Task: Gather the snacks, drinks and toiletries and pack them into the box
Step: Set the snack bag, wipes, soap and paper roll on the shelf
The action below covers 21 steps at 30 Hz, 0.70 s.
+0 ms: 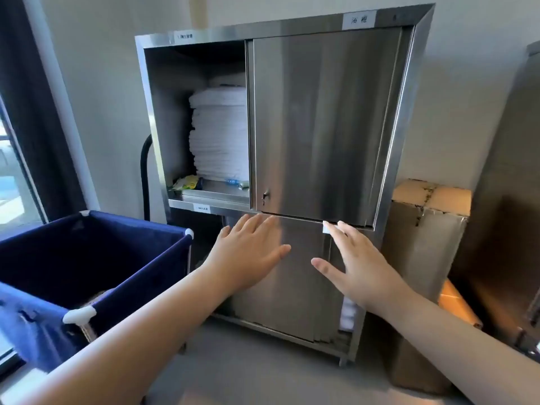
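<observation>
A steel cabinet point(324, 118) stands in front of me with sliding doors. Its upper left bay is uncovered and holds a tall stack of folded white towels point(219, 135). On that shelf's front lie a yellow-green snack packet point(187, 182) and a small bottle with a blue label point(233, 182). My left hand point(248, 252) and my right hand point(356, 267) are both flat, fingers spread, against the lower sliding door point(292, 287). Neither hand holds anything. A tall cardboard box point(423, 244) stands to the right of the cabinet.
A blue fabric cart point(122, 258) with white corner caps stands at the left, near a window and dark curtain. Another steel cabinet point(508, 200) is at the far right. Grey floor lies below me. White items show through a gap at the lower door's right edge.
</observation>
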Each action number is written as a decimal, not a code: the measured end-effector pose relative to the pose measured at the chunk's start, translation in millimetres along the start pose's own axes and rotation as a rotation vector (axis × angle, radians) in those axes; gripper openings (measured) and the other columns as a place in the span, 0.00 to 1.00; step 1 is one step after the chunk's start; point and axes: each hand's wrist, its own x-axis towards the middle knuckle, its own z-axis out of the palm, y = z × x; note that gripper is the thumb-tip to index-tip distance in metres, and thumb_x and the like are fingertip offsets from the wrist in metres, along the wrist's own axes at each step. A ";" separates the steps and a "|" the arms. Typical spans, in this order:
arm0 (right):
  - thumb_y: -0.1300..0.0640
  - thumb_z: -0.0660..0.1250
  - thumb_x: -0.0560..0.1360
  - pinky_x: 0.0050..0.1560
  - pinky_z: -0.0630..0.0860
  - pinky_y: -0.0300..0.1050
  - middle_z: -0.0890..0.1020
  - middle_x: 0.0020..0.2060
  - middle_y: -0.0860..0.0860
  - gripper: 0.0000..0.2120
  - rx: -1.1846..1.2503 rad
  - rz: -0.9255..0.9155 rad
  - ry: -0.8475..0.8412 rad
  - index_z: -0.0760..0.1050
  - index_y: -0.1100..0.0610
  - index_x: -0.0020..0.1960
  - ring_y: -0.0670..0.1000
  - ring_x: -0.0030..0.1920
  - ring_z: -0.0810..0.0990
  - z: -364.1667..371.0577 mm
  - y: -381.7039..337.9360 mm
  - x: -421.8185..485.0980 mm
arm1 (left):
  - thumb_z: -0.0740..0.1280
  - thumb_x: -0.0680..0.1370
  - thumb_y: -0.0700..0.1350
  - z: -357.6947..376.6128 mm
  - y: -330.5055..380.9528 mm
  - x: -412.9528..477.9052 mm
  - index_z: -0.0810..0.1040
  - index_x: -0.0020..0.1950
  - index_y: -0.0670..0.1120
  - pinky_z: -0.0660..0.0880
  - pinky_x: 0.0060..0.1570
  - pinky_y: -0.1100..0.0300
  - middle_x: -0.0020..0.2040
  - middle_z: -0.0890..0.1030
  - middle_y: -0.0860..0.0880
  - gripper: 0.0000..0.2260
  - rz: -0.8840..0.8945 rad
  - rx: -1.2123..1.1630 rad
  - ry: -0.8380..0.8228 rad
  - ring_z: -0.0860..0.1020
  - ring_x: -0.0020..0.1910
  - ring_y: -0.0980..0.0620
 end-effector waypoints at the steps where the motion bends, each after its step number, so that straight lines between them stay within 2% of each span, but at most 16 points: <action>1: 0.28 0.46 0.69 0.73 0.53 0.49 0.51 0.76 0.47 0.39 0.011 -0.016 0.005 0.45 0.43 0.76 0.49 0.75 0.51 8.3 -6.8 18.8 | 0.50 0.77 0.66 -0.2 -17.3 8.0 0.51 0.76 0.55 0.52 0.70 0.49 0.76 0.55 0.55 0.30 -0.014 0.008 0.000 0.49 0.74 0.55; 5: 0.33 0.52 0.74 0.72 0.51 0.45 0.53 0.76 0.49 0.36 0.040 -0.068 0.030 0.47 0.46 0.76 0.49 0.75 0.51 45.6 -36.1 91.8 | 0.48 0.76 0.68 7.4 -96.0 41.7 0.48 0.77 0.55 0.50 0.73 0.48 0.77 0.52 0.54 0.32 -0.085 0.062 -0.035 0.48 0.76 0.53; 10: 0.34 0.52 0.74 0.73 0.50 0.46 0.54 0.76 0.51 0.35 0.069 -0.123 0.023 0.49 0.48 0.76 0.49 0.75 0.52 99.7 -66.9 160.0 | 0.47 0.76 0.68 22.7 -176.1 71.9 0.47 0.77 0.55 0.51 0.73 0.47 0.77 0.52 0.53 0.33 -0.124 0.107 -0.044 0.47 0.76 0.53; 21: 0.36 0.54 0.76 0.72 0.49 0.45 0.53 0.75 0.51 0.35 0.063 -0.225 -0.040 0.49 0.50 0.77 0.50 0.75 0.50 164.9 -97.8 287.6 | 0.44 0.74 0.70 59.0 -283.5 135.0 0.49 0.77 0.56 0.50 0.72 0.49 0.77 0.51 0.55 0.34 -0.206 0.147 -0.010 0.47 0.76 0.53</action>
